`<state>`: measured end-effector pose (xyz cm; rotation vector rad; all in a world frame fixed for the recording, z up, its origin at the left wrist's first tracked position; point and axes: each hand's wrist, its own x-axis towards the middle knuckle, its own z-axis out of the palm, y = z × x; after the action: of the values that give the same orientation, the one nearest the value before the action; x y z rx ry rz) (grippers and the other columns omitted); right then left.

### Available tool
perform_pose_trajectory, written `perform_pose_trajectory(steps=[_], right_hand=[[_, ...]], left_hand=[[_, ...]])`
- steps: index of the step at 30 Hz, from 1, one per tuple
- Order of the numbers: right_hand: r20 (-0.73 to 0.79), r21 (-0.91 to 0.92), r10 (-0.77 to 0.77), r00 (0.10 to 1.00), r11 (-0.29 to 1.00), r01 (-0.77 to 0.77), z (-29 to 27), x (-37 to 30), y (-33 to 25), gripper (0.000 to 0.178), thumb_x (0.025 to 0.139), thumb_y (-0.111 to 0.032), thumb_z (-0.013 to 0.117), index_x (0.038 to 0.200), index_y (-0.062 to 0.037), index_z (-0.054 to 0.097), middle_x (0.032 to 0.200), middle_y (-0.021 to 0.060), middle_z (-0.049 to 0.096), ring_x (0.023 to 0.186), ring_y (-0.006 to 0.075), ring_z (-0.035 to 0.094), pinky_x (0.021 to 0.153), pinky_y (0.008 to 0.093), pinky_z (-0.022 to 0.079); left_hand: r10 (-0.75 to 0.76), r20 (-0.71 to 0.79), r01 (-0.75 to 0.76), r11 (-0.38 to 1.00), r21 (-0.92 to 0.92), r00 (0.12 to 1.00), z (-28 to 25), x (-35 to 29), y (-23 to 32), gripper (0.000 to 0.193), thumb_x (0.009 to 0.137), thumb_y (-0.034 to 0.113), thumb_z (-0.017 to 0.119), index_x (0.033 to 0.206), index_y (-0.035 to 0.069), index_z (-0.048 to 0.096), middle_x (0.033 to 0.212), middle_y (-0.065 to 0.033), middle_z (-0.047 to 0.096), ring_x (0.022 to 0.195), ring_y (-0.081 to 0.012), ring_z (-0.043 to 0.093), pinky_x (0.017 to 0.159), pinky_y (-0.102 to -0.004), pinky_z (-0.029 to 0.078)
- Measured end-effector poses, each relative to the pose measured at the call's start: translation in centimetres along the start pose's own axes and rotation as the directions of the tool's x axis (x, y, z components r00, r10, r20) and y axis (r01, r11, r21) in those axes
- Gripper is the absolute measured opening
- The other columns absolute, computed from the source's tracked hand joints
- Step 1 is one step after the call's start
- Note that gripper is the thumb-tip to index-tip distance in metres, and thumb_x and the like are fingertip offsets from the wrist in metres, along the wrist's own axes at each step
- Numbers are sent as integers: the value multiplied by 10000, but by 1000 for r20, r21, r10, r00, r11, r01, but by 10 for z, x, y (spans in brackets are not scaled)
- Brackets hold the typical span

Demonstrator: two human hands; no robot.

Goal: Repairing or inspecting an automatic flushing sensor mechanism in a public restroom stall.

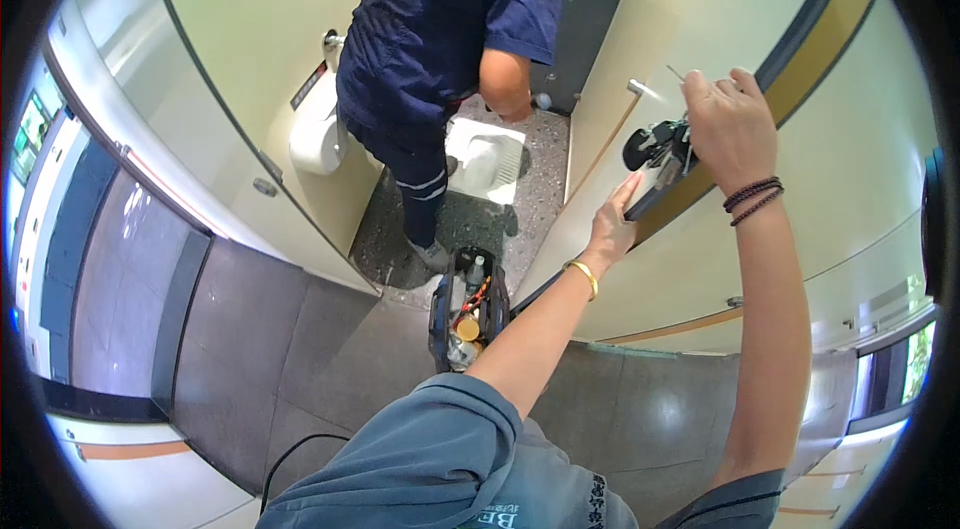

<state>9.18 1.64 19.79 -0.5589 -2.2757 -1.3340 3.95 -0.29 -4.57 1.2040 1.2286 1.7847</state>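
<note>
Right grip (735, 126) curls round thin rod (676, 74), left grip (612, 231), closure unclear, at black fitting (640, 148), shirt (395, 464) bearing lettering (492, 519)

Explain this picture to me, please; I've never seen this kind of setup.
There is no machine: a person works bare-handed, and this one wide, rounded view comes from a camera worn on their head, looking down. The right hand is curled beside a black-and-metal piece at the edge of a pale panel; exactly what it grips is unclear. The left hand is just below, near the same piece. On the floor stands an open bag with mixed items inside. Beyond it, another person in dark blue bends over beside a squat toilet.
</note>
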Motion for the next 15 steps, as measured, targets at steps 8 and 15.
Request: perform_pose_trajectory(steps=[8, 15], right_hand=[[10, 8, 19, 1000, 1000, -20, 2, -1, 0, 109, 861, -106, 551, 760, -108, 510, 588, 52, 600, 632, 186, 628, 900, 352, 477], [59, 0, 15, 998, 1000, -15, 1, -3, 1, 85, 867, -89, 541, 790, -100, 509, 583, 46, 583, 641, 188, 621, 926, 358, 474]], left_hand=[[-66, 67, 67, 997, -21, 996, -1, 5, -10, 720, 728, -127, 562, 1410, 75, 450, 1470, -129, 433, 1360, -253, 415, 1127, -305, 331], [-55, 81, 55, 998, 7, 995, 0, 4, -7, 755, 700, -150, 525, 1418, 67, 436, 1465, -134, 438, 1363, -258, 410, 1135, -301, 314]])
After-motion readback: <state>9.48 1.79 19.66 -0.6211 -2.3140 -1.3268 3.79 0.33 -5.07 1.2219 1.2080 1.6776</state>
